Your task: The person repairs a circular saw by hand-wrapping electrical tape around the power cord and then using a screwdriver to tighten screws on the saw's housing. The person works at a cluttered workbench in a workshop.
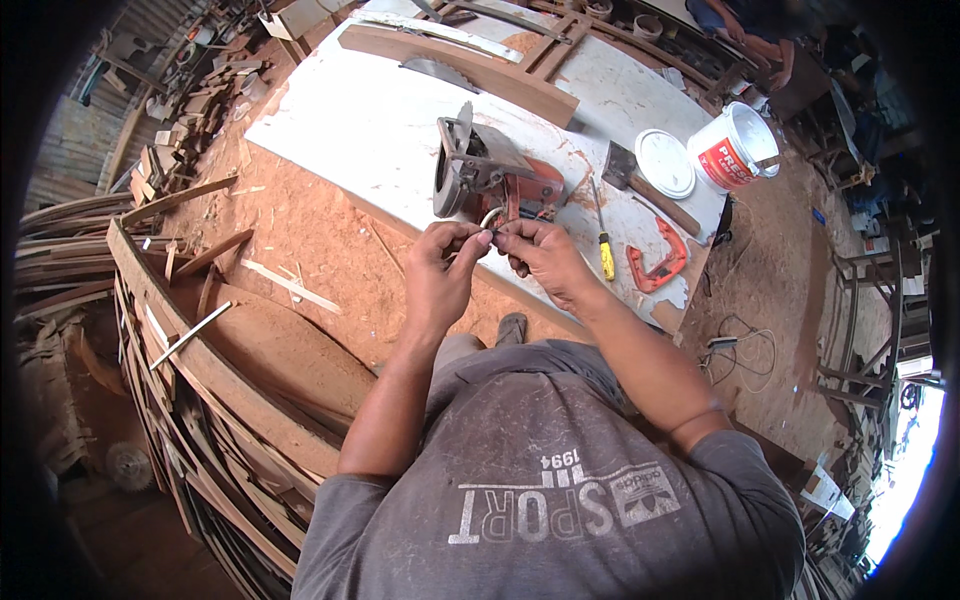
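A partly dismantled circular saw [490,170] with a toothed blade and a red motor housing lies on the white-topped table. From its near side a short white wire [490,217] curves toward my fingertips. My left hand [443,268] is closed, thumb and forefinger pinching at the wire's end. Against it, my right hand [545,258] is closed in a pinch on something small and dark that I cannot make out. Right of the saw lie a screwdriver [606,255] with a yellow handle, a red handle shell [658,256] and a wooden-handled mallet [650,188].
A white bucket [722,150] and its round lid [664,163] stand on the table's right. Beyond the saw lie a long wooden beam [460,75] and a loose saw blade [440,72]. Curved wood strips [225,400] are stacked at left. A cable [745,345] lies on the floor.
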Demonstrator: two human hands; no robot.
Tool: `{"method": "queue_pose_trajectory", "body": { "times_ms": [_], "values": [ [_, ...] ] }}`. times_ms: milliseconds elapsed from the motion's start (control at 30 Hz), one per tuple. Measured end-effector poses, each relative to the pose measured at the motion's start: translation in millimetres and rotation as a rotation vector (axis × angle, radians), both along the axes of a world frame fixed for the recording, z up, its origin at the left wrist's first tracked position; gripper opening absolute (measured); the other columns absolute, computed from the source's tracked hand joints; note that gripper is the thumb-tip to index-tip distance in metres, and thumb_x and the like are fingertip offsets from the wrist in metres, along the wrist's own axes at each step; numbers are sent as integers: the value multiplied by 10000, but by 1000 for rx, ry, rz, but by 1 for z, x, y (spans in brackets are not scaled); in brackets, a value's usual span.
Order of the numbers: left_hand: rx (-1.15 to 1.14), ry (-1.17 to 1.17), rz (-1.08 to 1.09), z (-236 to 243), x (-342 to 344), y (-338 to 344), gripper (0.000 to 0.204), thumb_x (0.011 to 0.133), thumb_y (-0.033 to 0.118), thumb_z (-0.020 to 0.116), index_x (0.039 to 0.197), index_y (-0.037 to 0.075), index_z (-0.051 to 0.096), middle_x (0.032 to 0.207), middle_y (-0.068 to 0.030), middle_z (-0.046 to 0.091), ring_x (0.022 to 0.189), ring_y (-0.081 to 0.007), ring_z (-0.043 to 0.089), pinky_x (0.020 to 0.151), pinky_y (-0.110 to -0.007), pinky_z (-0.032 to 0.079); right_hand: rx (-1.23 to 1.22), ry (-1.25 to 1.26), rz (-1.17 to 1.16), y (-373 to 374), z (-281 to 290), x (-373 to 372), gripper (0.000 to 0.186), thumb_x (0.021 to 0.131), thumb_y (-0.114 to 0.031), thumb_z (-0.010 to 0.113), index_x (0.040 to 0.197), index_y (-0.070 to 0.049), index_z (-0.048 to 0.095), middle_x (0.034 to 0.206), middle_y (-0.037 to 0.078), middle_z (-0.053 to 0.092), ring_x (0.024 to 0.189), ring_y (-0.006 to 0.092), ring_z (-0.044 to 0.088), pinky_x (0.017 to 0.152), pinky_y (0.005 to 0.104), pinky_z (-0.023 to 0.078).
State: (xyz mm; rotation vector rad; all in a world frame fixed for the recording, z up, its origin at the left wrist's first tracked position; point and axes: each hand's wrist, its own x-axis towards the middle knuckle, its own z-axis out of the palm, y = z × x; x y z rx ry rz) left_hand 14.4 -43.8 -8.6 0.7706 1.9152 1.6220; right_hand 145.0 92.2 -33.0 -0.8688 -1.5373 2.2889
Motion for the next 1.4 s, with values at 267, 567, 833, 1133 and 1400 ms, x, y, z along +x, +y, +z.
{"method": "queue_pose_trajectory", "body": {
  "times_ms": [267, 567, 833, 1133, 1400],
  "values": [
    [205, -181, 66, -11, 14, -5, 169, 1025, 98, 787, 1079, -55, 740, 1014, -98, 761, 917, -156, 754, 825, -285, 610, 188, 303, -177, -17, -34, -34, 132, 1094, -151, 705, 1168, -76, 785, 945, -72, 640, 738, 20, 497, 623, 203, 405],
    [90, -501, 48, 13, 0, 2, 374, 1043, 230, 773, 1174, -113, 707, 1047, -151, 758, 961, -219, 763, 908, -342, 635, -108, 414, -154, -9, -29, -47, 217, 1067, -141, 739, 1243, -21, 783, 1015, -25, 696, 828, 45, 602, 676, 213, 507],
    [66, -557, 34, 11, -4, 4, 300, 1001, 241, 830, 1067, -46, 775, 954, -97, 785, 852, -160, 748, 806, -287, 603, -102, 255, -166, -3, -2, -40, 226, 1061, -103, 734, 1255, 9, 765, 993, 12, 736, 772, 42, 612, 645, 214, 504],
    [39, -452, 51, 22, 1, 6, 300, 995, 167, 828, 1156, -72, 747, 1026, -111, 778, 918, -154, 742, 830, -292, 609, 66, 75, -64, 7, 22, -23, 127, 1044, -79, 707, 1147, -20, 754, 872, 4, 716, 758, 62, 663, 615, 228, 496],
    [239, -478, 116, 9, 6, 12, 280, 1017, 146, 800, 1194, -58, 726, 1076, -107, 768, 953, -160, 739, 853, -297, 618, -67, 124, -94, -4, 28, -17, 178, 1085, -189, 708, 1135, -26, 756, 924, 33, 760, 805, 105, 717, 725, 270, 616]
  ]
}}
